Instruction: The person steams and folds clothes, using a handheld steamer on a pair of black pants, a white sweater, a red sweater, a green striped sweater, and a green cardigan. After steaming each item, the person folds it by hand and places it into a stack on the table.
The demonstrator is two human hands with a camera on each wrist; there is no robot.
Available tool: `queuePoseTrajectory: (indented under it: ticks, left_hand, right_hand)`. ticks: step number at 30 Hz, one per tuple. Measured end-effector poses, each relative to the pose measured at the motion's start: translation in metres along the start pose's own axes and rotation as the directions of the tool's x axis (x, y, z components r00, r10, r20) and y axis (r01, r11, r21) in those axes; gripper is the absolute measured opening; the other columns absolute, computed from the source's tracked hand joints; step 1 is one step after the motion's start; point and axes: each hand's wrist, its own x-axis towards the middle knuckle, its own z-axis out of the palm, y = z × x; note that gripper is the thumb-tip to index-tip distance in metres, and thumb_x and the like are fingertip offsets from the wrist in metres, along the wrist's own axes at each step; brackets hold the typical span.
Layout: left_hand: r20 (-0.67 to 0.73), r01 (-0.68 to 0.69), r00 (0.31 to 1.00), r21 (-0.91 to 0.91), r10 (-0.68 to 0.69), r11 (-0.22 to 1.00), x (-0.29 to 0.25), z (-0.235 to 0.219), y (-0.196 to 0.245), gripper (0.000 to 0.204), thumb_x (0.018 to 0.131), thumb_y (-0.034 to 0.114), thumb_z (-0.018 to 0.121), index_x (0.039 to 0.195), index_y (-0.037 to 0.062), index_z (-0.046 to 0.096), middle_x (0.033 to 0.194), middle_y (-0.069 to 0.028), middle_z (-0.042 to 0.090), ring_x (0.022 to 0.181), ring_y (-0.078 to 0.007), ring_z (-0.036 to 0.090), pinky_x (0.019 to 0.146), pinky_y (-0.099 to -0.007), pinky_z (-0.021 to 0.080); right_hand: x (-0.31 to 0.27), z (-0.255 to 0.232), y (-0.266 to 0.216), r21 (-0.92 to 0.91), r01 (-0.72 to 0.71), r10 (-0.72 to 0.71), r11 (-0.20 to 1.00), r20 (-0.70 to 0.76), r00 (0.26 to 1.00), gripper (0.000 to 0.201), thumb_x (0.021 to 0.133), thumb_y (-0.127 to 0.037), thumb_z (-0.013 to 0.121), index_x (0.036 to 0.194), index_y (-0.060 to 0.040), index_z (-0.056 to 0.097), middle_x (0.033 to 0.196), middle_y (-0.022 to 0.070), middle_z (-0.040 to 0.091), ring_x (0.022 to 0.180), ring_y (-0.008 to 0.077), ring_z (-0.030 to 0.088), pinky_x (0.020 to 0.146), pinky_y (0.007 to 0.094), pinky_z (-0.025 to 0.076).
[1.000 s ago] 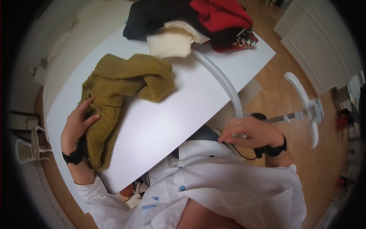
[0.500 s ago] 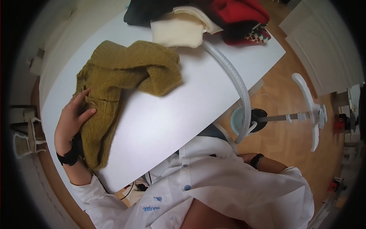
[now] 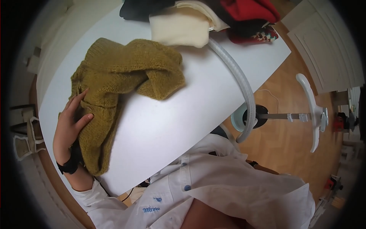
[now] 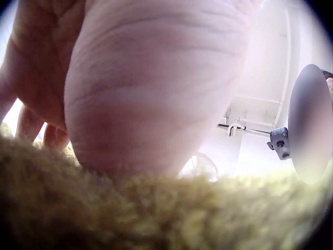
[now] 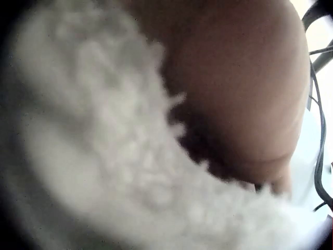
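Note:
An olive knitted garment (image 3: pixel 126 65) lies bunched on the white table (image 3: pixel 145 126), one part stretching toward the near edge. My left hand (image 3: pixel 68 126) rests on its left side, fingers extended over the knit and thumb apart from them. In the left wrist view the heel of the palm (image 4: pixel 151 94) is right at the fuzzy wool. Shirt cloth hides my right hand in the head view, where only the wristband (image 3: pixel 252 163) and some forearm show. The right wrist view has that hand (image 5: pixel 234 88) close beside white fluffy material (image 5: pixel 130 161); I cannot tell whether it grips it.
At the back of the table lie a cream folded garment (image 3: pixel 179 30), dark clothing (image 3: pixel 137 9) and a red garment (image 3: pixel 248 9). A ribbed grey hose (image 3: pixel 242 78) curves down past the table edge. Beyond it, a pole with a white hanger-shaped top (image 3: pixel 310 110) extends over the wooden floor.
My right hand has dropped from beside the hose to behind the shirt. My left hand stays on the olive garment. The head view has shifted slightly.

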Motion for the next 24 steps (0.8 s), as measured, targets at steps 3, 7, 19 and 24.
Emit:
queuePoseTrajectory:
  ticks: [3, 7, 19, 24]
  left_hand:
    - [0.041, 0.044, 0.998, -0.093, -0.040, 0.995, -0.001, -0.001, 0.001, 0.068, 0.091, 0.009, 0.074, 0.154, 0.0051, 0.049, 0.148, -0.0166, 0.057, 0.140, -0.0272, 0.051, 0.118, -0.0381, 0.036]
    - [-0.008, -0.006, 1.000, -0.030, 0.006, 1.000, -0.002, -0.001, -0.002, 0.068, 0.090, 0.019, 0.079, 0.152, 0.0116, 0.053, 0.143, -0.0164, 0.061, 0.135, -0.0324, 0.057, 0.114, -0.0418, 0.042]
    - [0.050, 0.053, 0.998, -0.063, -0.050, 0.997, 0.000, 0.000, -0.007, 0.065, 0.093, 0.010, 0.072, 0.154, 0.0058, 0.049, 0.146, -0.0127, 0.056, 0.137, -0.0241, 0.051, 0.113, -0.0366, 0.041]
    - [0.042, 0.057, 0.998, -0.093, -0.054, 0.994, -0.001, 0.002, -0.007, 0.065, 0.094, 0.012, 0.073, 0.154, 0.0067, 0.048, 0.147, -0.0125, 0.055, 0.137, -0.0235, 0.050, 0.113, -0.0365, 0.041]
  right_hand:
    - [0.001, 0.003, -0.001, -0.002, 0.015, -0.015, 1.000, -0.009, 1.000, 0.064, 0.098, -0.042, 0.064, 0.149, -0.0048, 0.054, 0.143, 0.0160, 0.062, 0.128, 0.0275, 0.059, 0.109, 0.0362, 0.044]
    - [0.001, 0.006, -0.002, -0.001, 0.036, -0.036, 0.999, -0.014, 0.999, 0.062, 0.099, -0.039, 0.062, 0.150, -0.0042, 0.053, 0.142, 0.0167, 0.062, 0.129, 0.0279, 0.058, 0.109, 0.0364, 0.044]
    - [-0.008, 0.010, 0.004, -0.022, 0.071, -0.072, 0.997, -0.048, 0.996, 0.055, 0.103, -0.030, 0.057, 0.150, -0.0025, 0.052, 0.139, 0.0187, 0.064, 0.132, 0.0292, 0.057, 0.110, 0.0369, 0.043]
    - [-0.017, 0.011, 0.002, -0.082, 0.107, -0.112, 0.991, -0.058, 0.992, 0.052, 0.104, -0.027, 0.055, 0.150, -0.0017, 0.051, 0.137, 0.0195, 0.064, 0.133, 0.0297, 0.056, 0.111, 0.0371, 0.043]
